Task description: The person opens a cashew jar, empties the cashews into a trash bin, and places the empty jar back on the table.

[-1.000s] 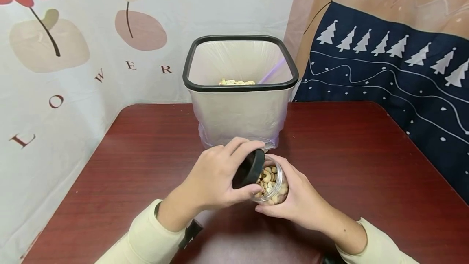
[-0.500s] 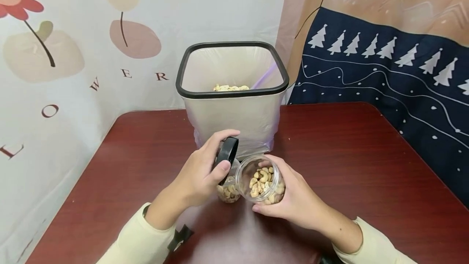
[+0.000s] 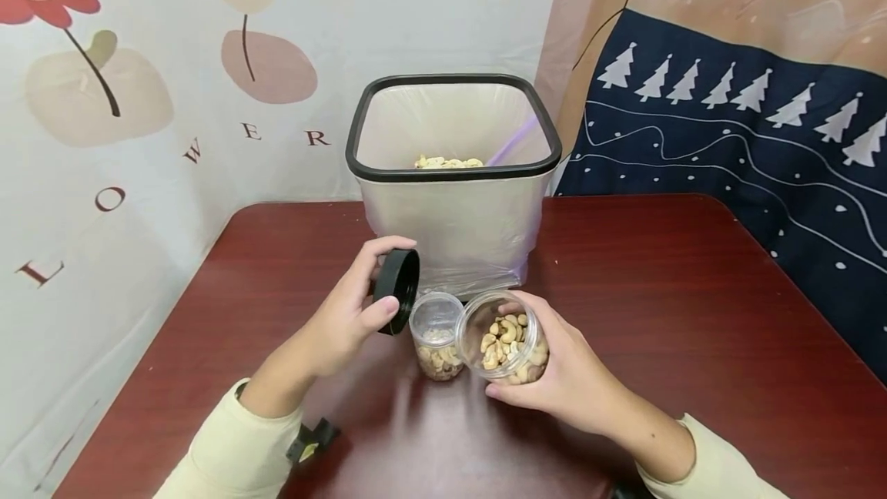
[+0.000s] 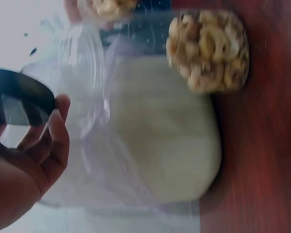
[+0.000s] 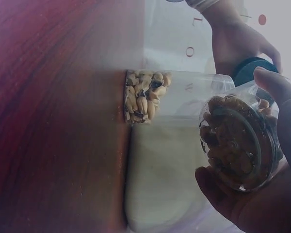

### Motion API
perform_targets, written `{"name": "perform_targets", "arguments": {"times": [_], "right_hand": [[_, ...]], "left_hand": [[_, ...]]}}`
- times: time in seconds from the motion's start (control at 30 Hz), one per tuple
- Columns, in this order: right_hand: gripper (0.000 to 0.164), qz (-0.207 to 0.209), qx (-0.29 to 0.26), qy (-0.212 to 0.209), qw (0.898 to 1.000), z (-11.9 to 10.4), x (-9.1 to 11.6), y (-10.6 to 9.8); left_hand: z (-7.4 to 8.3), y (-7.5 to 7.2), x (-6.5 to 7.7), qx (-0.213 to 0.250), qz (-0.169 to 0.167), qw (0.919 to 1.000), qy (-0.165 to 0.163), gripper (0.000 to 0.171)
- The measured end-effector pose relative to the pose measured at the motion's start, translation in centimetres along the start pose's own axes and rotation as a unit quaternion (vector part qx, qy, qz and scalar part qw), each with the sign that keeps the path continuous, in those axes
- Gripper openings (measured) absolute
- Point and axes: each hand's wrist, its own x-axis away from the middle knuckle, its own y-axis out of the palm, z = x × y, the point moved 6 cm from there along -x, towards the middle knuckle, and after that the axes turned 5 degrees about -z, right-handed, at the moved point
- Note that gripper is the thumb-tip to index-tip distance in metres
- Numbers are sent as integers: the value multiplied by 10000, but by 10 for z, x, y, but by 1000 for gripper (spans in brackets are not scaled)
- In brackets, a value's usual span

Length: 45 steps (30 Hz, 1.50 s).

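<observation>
My left hand (image 3: 339, 322) grips a black screw lid (image 3: 398, 291) by its rim, its hollow side turned to the right. In my right hand (image 3: 571, 372) is a clear jar (image 3: 478, 333) of cashews (image 3: 503, 341), held around its body and tilted with its mouth to the left. A second clear jar (image 3: 438, 337), lidless and upright, stands on the table between the hands, with nuts (image 4: 208, 51) in its lower part. The held jar's rim is close beside the standing jar's mouth; whether they touch I cannot tell. In the right wrist view the held jar's base (image 5: 237, 145) shows.
Behind the jars stands a pale bin (image 3: 450, 222) with a black rim and a plastic liner; cashews (image 3: 446, 163) show inside it. The dark red table (image 3: 665, 291) stretches to both sides. Printed cloths (image 3: 430, 6) hang behind.
The left hand has moved left with the lid, away from the held jar's mouth. The standing jar has come into view. The right hand keeps its tilted jar in nearly the same place.
</observation>
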Motion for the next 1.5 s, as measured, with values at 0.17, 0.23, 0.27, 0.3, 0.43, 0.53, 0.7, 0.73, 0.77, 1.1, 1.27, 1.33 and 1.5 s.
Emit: {"name": "perform_targets", "arguments": {"times": [0.17, 0.23, 0.27, 0.3, 0.43, 0.53, 0.7, 0.73, 0.77, 1.1, 1.27, 1.33, 1.5], "right_hand": [[97, 48, -48, 41, 10000, 1, 1, -1], [96, 36, -85, 68, 9999, 1, 1, -1], [96, 30, -100, 76, 9999, 1, 1, 0], [96, 21, -112, 85, 9999, 1, 1, 0], [97, -4, -80, 103, 9999, 2, 3, 2], [97, 10, -11, 101, 9999, 2, 4, 1], [97, 34, -3, 76, 10000, 3, 4, 0], [96, 23, -18, 72, 10000, 3, 4, 0], [96, 17, -21, 57, 10000, 3, 4, 0], [98, -31, 17, -35, 10000, 1, 1, 1], [98, -52, 41, -13, 10000, 0, 0, 2], [97, -60, 22, 8, 10000, 0, 0, 3], [96, -40, -13, 27, 10000, 0, -1, 3]], "left_hand": [[-8, -18, -1, 254, -117, 9996, -24, 51], [-13, -24, -2, 89, -128, 9999, -55, 50], [-16, -27, -2, 21, -112, 9999, -106, 49], [-19, -30, -2, -82, -83, 9997, -196, 48], [-34, -38, -2, -560, 31, 9965, -624, 44], [-43, -42, -1, -937, 77, 9913, -918, 42], [-53, -44, 1, -1164, 18, 9847, -1298, 39], [-55, -44, 2, -1173, -18, 9833, -1393, 38], [-57, -44, 2, -1208, -60, 9811, -1512, 37], [-70, -44, 10, -1240, -633, 9650, -2221, 48], [-74, -45, 13, -1305, -841, 9599, -2336, 54], [-77, -44, 17, -1403, -926, 9565, -2383, 57], [-85, -43, 26, -1349, -981, 9552, -2445, 64]]}}
